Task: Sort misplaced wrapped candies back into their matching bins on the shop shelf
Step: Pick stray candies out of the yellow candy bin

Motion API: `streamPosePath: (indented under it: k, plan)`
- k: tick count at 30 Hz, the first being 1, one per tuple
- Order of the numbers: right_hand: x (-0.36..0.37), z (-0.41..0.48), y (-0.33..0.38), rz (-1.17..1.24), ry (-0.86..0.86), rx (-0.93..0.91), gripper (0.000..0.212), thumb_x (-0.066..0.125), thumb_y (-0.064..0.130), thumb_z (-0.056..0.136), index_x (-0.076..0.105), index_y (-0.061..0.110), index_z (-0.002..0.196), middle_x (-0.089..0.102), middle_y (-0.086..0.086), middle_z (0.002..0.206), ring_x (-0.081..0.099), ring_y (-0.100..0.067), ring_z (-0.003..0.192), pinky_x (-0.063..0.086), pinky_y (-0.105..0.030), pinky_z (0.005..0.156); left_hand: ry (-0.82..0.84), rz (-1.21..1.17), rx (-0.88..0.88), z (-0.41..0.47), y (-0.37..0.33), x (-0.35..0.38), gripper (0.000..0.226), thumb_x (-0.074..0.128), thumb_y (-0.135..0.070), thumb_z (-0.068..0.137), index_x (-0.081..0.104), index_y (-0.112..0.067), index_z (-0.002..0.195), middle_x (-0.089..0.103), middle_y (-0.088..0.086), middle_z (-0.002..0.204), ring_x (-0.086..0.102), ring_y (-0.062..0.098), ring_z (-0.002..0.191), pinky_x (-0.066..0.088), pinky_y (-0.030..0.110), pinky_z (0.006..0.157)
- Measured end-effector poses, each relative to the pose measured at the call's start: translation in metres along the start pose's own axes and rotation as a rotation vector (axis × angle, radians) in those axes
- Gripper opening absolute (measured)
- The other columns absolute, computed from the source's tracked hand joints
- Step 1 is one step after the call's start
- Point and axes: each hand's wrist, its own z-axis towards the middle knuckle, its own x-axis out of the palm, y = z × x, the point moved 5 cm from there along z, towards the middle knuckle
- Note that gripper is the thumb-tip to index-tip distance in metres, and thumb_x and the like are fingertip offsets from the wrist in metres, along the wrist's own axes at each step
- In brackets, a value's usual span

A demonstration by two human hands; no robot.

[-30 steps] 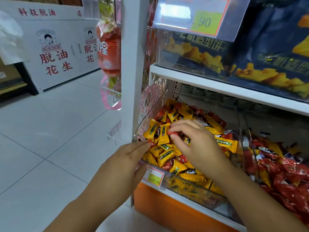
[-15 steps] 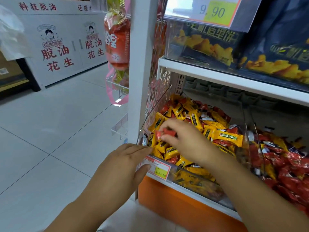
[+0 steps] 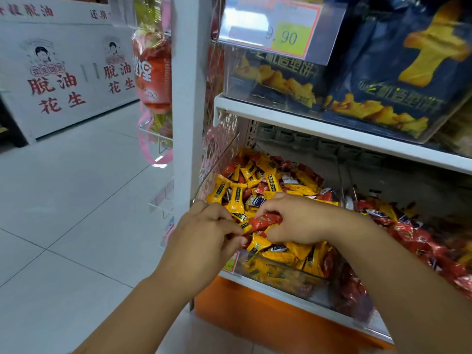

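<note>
A clear bin (image 3: 278, 267) on the lower shelf holds mostly yellow wrapped candies (image 3: 236, 198) with red ones mixed in. Over its front left corner my right hand (image 3: 298, 221) holds a red wrapped candy (image 3: 265, 221) by its right end. My left hand (image 3: 204, 241) meets it from the left, fingertips pinching the candy's left end. To the right, a second bin (image 3: 378, 325) is filled mainly with red candies (image 3: 419, 241).
A white shelf post (image 3: 187, 111) stands just left of the bin. The upper shelf (image 3: 332, 134) carries dark blue snack bags behind a 9.90 price tag (image 3: 283, 37). A red snack pack (image 3: 153, 72) hangs at the post. White tiled floor (image 3: 63, 200) lies to the left.
My right hand has lifted a red candy out of the yellow pile and carried it toward the front. My left hand has left the bin's edge and now pinches the candy's other end.
</note>
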Motion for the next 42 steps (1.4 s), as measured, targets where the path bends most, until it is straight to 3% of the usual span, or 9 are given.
streamPosePath:
  k: [5, 8, 11, 14, 19, 24, 29, 36, 42]
  plan:
    - [0.011, 0.004, 0.003, -0.137, -0.133, -0.004, 0.029, 0.065, 0.035, 0.088, 0.063, 0.022, 0.113, 0.035, 0.002, 0.101, 0.049, -0.018, 0.095, 0.045, -0.032, 0.077, 0.066, 0.042, 0.057, 0.008, -0.001, 0.005, 0.04, 0.039, -0.057, 0.081, 0.076, -0.04, 0.085, 0.054, -0.01, 0.085, 0.047, 0.017, 0.082, 0.05, 0.038, 0.064]
    - [0.015, -0.001, -0.002, -0.144, -0.215, -0.024, 0.031, 0.062, 0.033, 0.091, 0.063, 0.02, 0.119, 0.034, 0.002, 0.103, 0.043, -0.016, 0.1, 0.037, -0.028, 0.076, 0.216, 0.071, 0.005, 0.017, -0.003, 0.007, 0.054, 0.029, -0.066, 0.077, 0.072, -0.044, 0.1, 0.048, -0.013, 0.097, 0.036, 0.012, 0.091, 0.044, 0.037, 0.083]
    - [0.018, -0.006, -0.003, -0.143, -0.286, -0.037, 0.034, 0.062, 0.032, 0.092, 0.062, 0.018, 0.123, 0.037, 0.002, 0.108, 0.041, -0.019, 0.113, 0.04, -0.028, 0.085, 0.301, 0.103, -0.045, 0.022, -0.004, 0.008, 0.045, 0.041, -0.068, 0.08, 0.07, -0.045, 0.105, 0.044, -0.015, 0.101, 0.031, 0.009, 0.096, 0.037, 0.032, 0.091]
    - [0.021, -0.008, -0.004, -0.15, -0.328, -0.045, 0.034, 0.061, 0.033, 0.092, 0.062, 0.016, 0.122, 0.043, -0.001, 0.113, 0.04, -0.018, 0.112, 0.039, -0.027, 0.084, 0.282, 0.034, -0.092, 0.026, -0.006, 0.01, 0.023, 0.059, -0.056, 0.084, 0.074, -0.042, 0.096, 0.046, -0.016, 0.098, 0.035, 0.009, 0.098, 0.039, 0.031, 0.09]
    - [0.025, -0.014, -0.01, -0.035, -0.47, -0.102, 0.021, 0.061, 0.032, 0.092, 0.065, 0.021, 0.109, 0.042, 0.006, 0.105, 0.041, -0.015, 0.107, 0.04, -0.028, 0.084, 0.148, -0.01, -0.058, 0.028, -0.004, 0.01, 0.026, 0.053, -0.049, 0.077, 0.076, -0.037, 0.081, 0.056, -0.016, 0.089, 0.042, 0.01, 0.089, 0.046, 0.037, 0.079]
    - [0.013, -0.017, -0.026, 0.285, -0.511, -0.131, 0.01, 0.064, 0.032, 0.09, 0.067, 0.029, 0.099, 0.053, 0.013, 0.096, 0.048, -0.009, 0.096, 0.04, -0.026, 0.082, 0.026, -0.146, -0.138, 0.032, -0.003, -0.001, 0.006, 0.066, -0.033, 0.089, 0.071, -0.035, 0.088, 0.062, -0.02, 0.087, 0.049, 0.006, 0.083, 0.044, 0.028, 0.073]
    - [0.01, -0.022, -0.031, 0.241, -0.51, -0.156, 0.012, 0.059, 0.035, 0.093, 0.064, 0.032, 0.103, 0.053, 0.022, 0.089, 0.04, -0.008, 0.095, 0.03, -0.013, 0.076, 0.094, -0.092, -0.192, 0.033, -0.015, -0.002, 0.01, 0.051, -0.039, 0.095, 0.061, -0.038, 0.094, 0.062, -0.017, 0.076, 0.056, 0.003, 0.067, 0.046, 0.025, 0.059]
    - [0.001, -0.037, -0.035, 0.352, -0.5, -0.154, 0.008, 0.06, 0.031, 0.093, 0.067, 0.027, 0.093, 0.06, 0.004, 0.07, 0.049, -0.008, 0.059, 0.033, -0.019, 0.049, 0.125, -0.192, -0.21, 0.024, -0.021, -0.004, 0.007, 0.048, -0.035, 0.097, 0.054, -0.037, 0.094, 0.065, -0.008, 0.071, 0.064, 0.007, 0.062, 0.053, 0.038, 0.063]
    - [-0.008, -0.056, -0.042, 0.371, -0.585, -0.141, 0.009, 0.064, 0.027, 0.091, 0.072, 0.024, 0.091, 0.067, 0.001, 0.074, 0.055, -0.011, 0.069, 0.037, -0.019, 0.055, 0.077, -0.296, -0.181, 0.029, -0.033, -0.006, 0.006, 0.054, -0.033, 0.094, 0.058, -0.037, 0.091, 0.066, -0.015, 0.078, 0.064, 0.005, 0.064, 0.053, 0.032, 0.063]
